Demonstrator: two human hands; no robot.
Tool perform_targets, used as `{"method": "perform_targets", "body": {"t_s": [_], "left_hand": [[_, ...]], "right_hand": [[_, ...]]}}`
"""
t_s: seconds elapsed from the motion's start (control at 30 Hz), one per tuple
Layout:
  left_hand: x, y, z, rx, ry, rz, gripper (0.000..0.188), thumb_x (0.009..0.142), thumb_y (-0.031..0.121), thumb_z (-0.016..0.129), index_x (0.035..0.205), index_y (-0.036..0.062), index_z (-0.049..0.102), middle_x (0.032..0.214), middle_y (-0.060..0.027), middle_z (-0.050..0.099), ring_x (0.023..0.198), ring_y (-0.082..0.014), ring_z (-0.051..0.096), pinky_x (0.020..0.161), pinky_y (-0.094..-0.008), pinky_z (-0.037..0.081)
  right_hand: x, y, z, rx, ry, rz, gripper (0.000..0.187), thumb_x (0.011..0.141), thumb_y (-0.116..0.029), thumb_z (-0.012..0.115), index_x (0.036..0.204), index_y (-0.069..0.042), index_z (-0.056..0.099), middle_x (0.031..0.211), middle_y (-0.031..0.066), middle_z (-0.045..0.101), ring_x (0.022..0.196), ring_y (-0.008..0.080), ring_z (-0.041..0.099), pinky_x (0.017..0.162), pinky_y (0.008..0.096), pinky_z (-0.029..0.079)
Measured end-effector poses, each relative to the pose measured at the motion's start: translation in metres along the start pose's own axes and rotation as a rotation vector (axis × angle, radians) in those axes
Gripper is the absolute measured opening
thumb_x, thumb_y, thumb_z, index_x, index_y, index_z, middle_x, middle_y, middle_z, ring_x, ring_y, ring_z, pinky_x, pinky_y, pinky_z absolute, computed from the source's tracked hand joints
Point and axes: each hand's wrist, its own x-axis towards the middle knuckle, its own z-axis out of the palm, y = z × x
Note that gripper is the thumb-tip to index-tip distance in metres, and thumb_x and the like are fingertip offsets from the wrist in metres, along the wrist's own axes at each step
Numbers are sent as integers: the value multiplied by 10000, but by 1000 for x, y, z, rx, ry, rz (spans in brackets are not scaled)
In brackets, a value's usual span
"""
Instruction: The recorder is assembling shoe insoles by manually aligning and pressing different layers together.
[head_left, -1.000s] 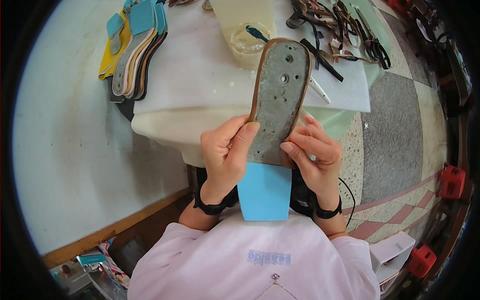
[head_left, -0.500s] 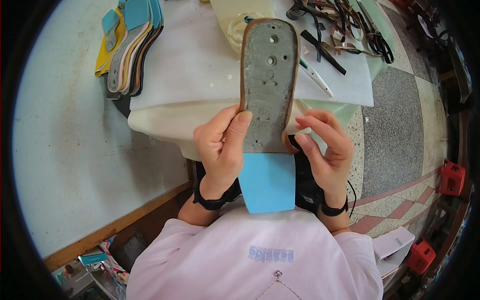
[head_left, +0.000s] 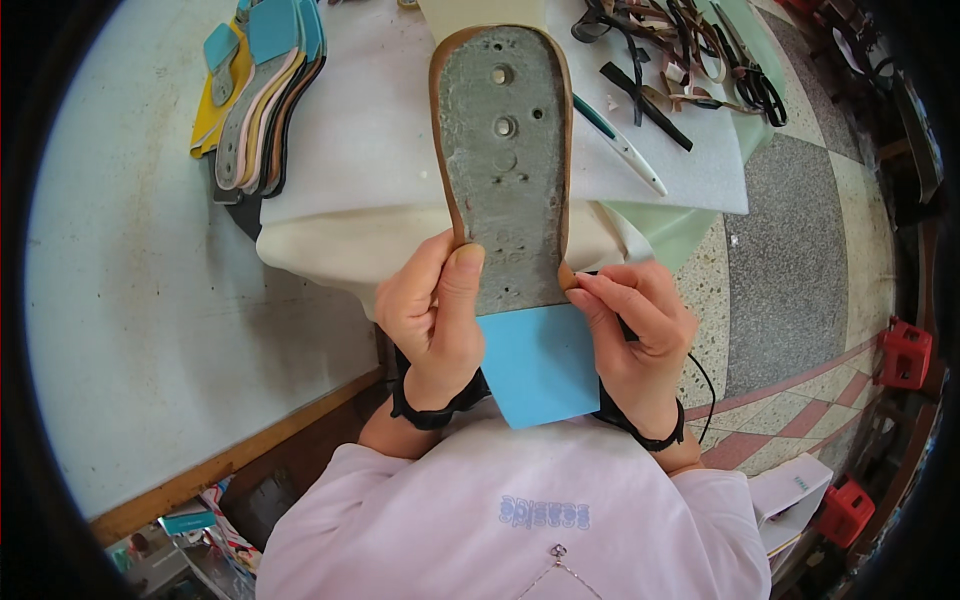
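Note:
A shoe insole (head_left: 508, 190) stands upright before me, its grey, pierced face toward me. Brown leather wraps its rim, and a light blue flap (head_left: 540, 365) hangs at its lower end. My left hand (head_left: 435, 320) grips the left edge, thumb on the grey face and fingers behind, partly hidden. At the lower right edge, my right hand (head_left: 635, 325) pinches the loose end of the brown leather edging (head_left: 568, 276) between thumb and fingertips, just above the blue flap.
Several stacked insoles (head_left: 265, 110) with blue ends lie at the table's far left. Toward the far right are a white-and-green pen (head_left: 625, 150), a tangle of dark straps (head_left: 650, 95) and scissors (head_left: 755, 85). Red stools (head_left: 903, 355) stand on the floor to the right.
The insole has shifted left and tilted slightly. My right hand, earlier apart from the edge with fingers parted, has come left and closed on the leather edging.

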Motion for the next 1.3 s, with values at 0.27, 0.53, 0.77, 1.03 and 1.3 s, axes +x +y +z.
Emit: {"method": "perform_targets", "body": {"t_s": [0.27,0.53,0.77,1.03,1.3], "left_hand": [[-3,-5,1,-58,17,-26,126,853,50,574,882,-67,607,563,36,408,501,-33,305,443,-205,225],[-2,-13,0,-5,8,75,128,842,45,580,873,-74,612,557,27,419,495,-39,313,443,-212,231],[4,-13,5,22,-68,-57,161,852,76,596,891,-79,617,559,23,418,509,-37,332,452,-205,245],[1,-14,4,-109,-87,-52,167,855,86,602,896,-75,620,568,26,425,514,-36,332,453,-203,248],[3,-13,9,-98,-94,-138,140,851,58,600,901,-70,628,574,44,427,524,-23,328,458,-193,245]], "right_hand": [[-1,-4,0,-24,-25,50,172,668,30,706,826,-20,658,740,72,601,648,224,533,587,289,414],[2,14,1,493,-186,420,93,748,39,647,841,33,645,732,77,612,641,121,543,564,219,406],[8,13,-4,405,-294,471,76,804,7,610,849,57,644,759,61,613,712,103,549,631,204,416],[8,15,0,263,-233,232,55,767,9,646,815,33,632,734,95,599,610,179,535,530,241,402],[3,17,9,187,-165,173,103,760,4,658,859,22,634,763,93,595,613,186,551,538,251,424]]}}
